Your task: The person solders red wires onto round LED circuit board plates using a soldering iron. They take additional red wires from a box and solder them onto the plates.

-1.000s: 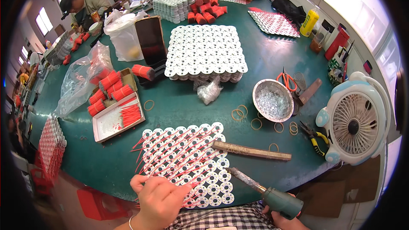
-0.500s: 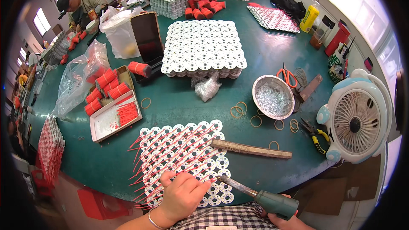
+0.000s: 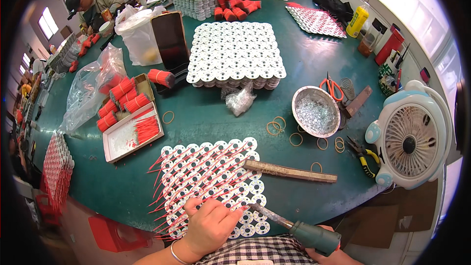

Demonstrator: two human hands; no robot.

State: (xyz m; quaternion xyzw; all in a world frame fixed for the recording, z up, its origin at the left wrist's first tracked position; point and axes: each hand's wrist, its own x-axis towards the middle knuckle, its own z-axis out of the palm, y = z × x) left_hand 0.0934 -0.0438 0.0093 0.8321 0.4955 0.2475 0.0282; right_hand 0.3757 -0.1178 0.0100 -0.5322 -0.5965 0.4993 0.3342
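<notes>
In front of me lies a panel of round white circuit boards, with thin red wires running slantwise over most of it. My left hand rests over the panel's lower part, thumb and forefinger pinched together on a red wire's end. My right hand, partly hidden, is closed round the green handle of a soldering iron. The iron's tip sits close to my left fingertips, over a board at the lower right; whether it touches is too small to tell. A wooden strip lies across the panel's right edge.
Beyond the panel stands a stack of white board panels. A box of cut red wires is at left; a bowl of shiny bits, pliers and a fan are at right. Rubber bands lie around. Two people work farther off.
The soldering iron's handle has shifted slightly down and left, its tip staying near my left fingertips. Across the table, a person's tool has tilted to a new position.
</notes>
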